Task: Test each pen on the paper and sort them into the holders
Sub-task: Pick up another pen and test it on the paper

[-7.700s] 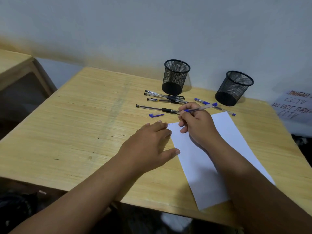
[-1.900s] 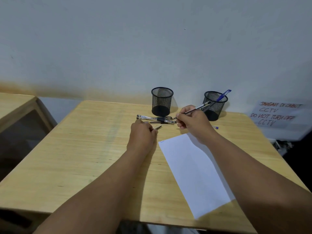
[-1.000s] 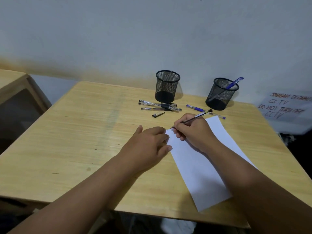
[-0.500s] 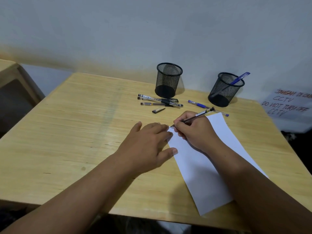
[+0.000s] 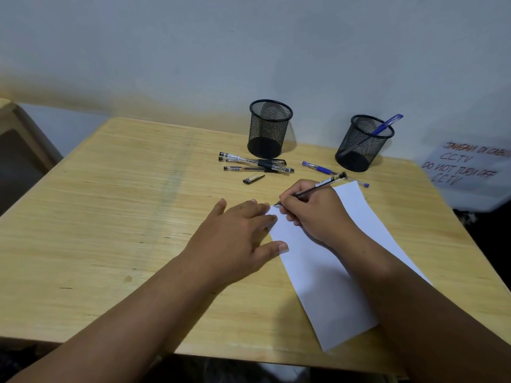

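Note:
My right hand [image 5: 318,214] grips a black pen [image 5: 320,186] with its tip on the top left corner of the white paper [image 5: 329,275]. My left hand [image 5: 237,239] lies flat, fingers spread, on the paper's left edge. A black pen cap [image 5: 253,179] lies loose on the table. Three capped black pens [image 5: 254,163] lie in front of the left mesh holder [image 5: 269,129], which looks empty. A blue pen [image 5: 320,169] lies near the right mesh holder [image 5: 362,143], which holds one blue pen [image 5: 385,125].
The wooden table [image 5: 116,217] stands against a white wall. A handwritten CCTV notice [image 5: 467,167] hangs beyond the table's right edge. Another wooden table [image 5: 16,125] stands at the far left.
Earlier the blue pen went into the right holder and a black pen was uncapped. Over the last second my right hand keeps the black pen's tip at the paper's corner; my left hand stays flat.

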